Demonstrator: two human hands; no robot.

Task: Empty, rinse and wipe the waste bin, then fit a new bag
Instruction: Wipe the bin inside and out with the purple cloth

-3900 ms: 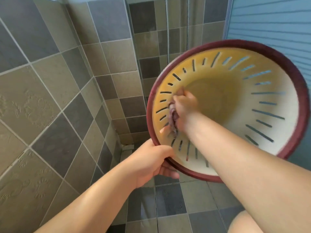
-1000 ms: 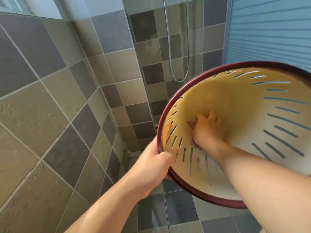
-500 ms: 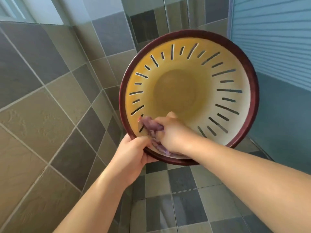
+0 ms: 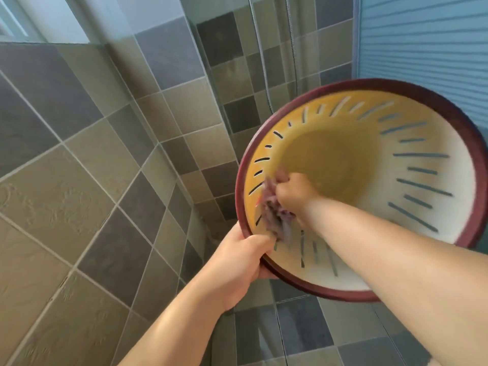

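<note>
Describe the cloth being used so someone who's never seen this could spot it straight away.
Find the round yellow waste bin with the dark red rim, held up before the tiled wall. Inside, by its lower-left slots, the right hand grips a crumpled purplish cloth. It is the only soft, dark, bunched thing against the smooth plastic.

Grey and beige tiled walls (image 4: 87, 159) meeting at a corner. Shower hose (image 4: 265, 64) hanging against the far wall. Blue ribbed panel (image 4: 422, 40) at upper right. Tiled floor (image 4: 303, 328) below, grey and beige squares.
</note>
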